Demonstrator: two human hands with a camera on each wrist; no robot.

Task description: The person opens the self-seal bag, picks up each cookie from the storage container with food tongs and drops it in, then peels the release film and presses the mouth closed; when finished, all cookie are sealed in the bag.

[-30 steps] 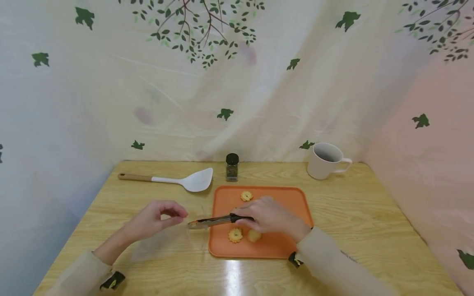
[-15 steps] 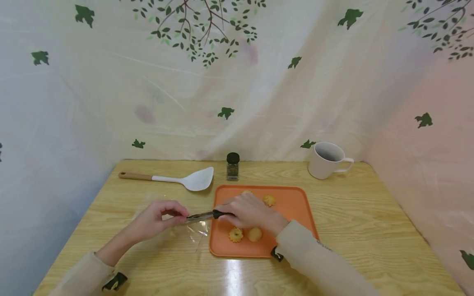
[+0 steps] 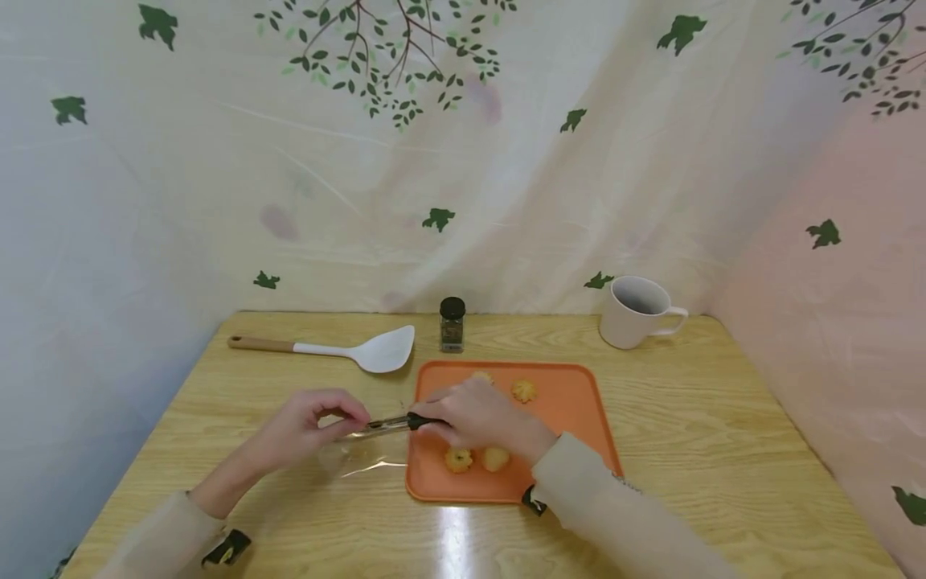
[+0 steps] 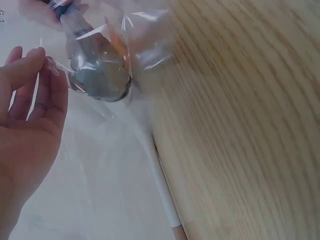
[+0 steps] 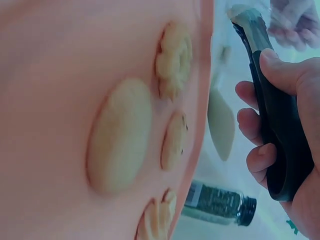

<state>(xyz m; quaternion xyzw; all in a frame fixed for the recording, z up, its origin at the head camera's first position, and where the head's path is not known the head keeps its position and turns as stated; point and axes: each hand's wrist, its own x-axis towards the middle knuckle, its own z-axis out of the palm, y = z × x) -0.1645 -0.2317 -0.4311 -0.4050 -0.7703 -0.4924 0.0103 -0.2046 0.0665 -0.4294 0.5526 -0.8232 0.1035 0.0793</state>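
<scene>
My left hand (image 3: 311, 422) pinches the edge of a clear plastic bag (image 4: 145, 42) between thumb and fingertips. My right hand (image 3: 481, 414) grips the black handle of metal tongs (image 5: 280, 125) over the left part of an orange tray (image 3: 575, 418). The tongs' rounded metal end (image 4: 102, 75) lies within the bag's film, close to my left fingertips; I cannot tell whether it holds anything. On the tray lie a flower-shaped cookie (image 3: 458, 460), a smooth round cookie (image 3: 495, 459) and another ridged cookie (image 3: 524, 392). A further cookie (image 3: 481, 375) is partly hidden behind my right hand.
A white spatula (image 3: 383, 351) with a wooden handle lies at the back left. Behind the tray stands a black-capped spice jar (image 3: 452, 326). A white mug (image 3: 629, 318) is at the back right, near the patterned cloth (image 3: 506, 177) hanging behind the table.
My right hand has moved left with the tongs, bringing their metal end into the bag at my left fingertips. The cookie at the tray's back right has come into sight. My left hand stays put.
</scene>
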